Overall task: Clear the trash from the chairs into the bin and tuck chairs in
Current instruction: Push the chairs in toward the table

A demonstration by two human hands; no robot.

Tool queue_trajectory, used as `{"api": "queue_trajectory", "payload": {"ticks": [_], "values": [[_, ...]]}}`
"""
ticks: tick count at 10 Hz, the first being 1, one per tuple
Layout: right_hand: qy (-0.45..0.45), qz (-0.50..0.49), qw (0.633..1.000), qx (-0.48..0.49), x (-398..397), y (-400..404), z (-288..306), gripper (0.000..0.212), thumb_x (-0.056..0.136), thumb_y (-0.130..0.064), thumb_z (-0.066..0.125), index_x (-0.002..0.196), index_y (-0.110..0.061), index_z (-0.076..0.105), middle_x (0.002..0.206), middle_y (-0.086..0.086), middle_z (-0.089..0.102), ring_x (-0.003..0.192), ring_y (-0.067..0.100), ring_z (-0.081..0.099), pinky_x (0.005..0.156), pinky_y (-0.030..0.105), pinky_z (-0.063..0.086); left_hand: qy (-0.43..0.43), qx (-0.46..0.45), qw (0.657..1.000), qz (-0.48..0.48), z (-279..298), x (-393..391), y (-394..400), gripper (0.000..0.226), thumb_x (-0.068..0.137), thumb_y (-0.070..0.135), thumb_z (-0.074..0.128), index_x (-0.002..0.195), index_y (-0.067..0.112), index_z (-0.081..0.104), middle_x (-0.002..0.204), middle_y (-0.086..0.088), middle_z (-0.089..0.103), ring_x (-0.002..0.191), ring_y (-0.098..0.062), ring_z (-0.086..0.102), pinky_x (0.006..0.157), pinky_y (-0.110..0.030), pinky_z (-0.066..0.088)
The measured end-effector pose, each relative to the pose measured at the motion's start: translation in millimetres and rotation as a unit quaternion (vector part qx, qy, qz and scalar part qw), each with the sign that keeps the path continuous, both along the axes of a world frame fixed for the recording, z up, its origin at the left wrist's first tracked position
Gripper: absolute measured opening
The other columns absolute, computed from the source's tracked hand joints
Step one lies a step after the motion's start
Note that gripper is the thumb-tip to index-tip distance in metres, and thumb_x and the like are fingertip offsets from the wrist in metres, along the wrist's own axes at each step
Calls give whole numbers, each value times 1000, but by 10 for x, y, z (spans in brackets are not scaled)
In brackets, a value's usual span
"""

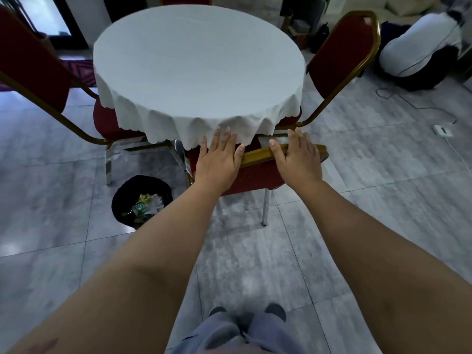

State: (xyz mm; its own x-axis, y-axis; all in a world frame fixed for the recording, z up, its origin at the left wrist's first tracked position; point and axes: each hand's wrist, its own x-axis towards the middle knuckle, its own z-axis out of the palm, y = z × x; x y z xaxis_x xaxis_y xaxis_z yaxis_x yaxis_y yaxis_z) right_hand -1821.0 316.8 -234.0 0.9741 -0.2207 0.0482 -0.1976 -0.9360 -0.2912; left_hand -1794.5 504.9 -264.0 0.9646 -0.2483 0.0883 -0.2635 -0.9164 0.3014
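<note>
A red chair with a gold frame [258, 153] stands right in front of me, its seat pushed under the round table with a white cloth [199, 62]. My left hand [217, 159] lies flat on the top of the chair's backrest, fingers spread. My right hand [297, 157] rests flat on the same gold top rail, fingers apart. A black bin [120, 200] on the floor to the left holds a bottle and crumpled trash [144, 204].
Two more red chairs stand tucked at the table, one on the left [35, 72] and one on the right [342, 54]. A person in white crouches at the back right [419, 47]. A cable and white adapter [443, 130] lie on the tiled floor.
</note>
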Motion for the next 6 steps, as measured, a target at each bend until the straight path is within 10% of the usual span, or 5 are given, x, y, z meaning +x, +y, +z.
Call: {"api": "queue_trajectory", "payload": {"ticks": [6], "values": [[36, 191, 981, -9, 402, -198, 353, 70, 102, -54, 15, 158, -14, 5, 167, 3, 4, 153, 16, 1, 123, 36, 0, 71, 87, 986, 120, 560, 99, -246, 62, 103, 43, 6, 155, 11, -5, 162, -7, -14, 148, -22, -19, 120, -44, -10]]}}
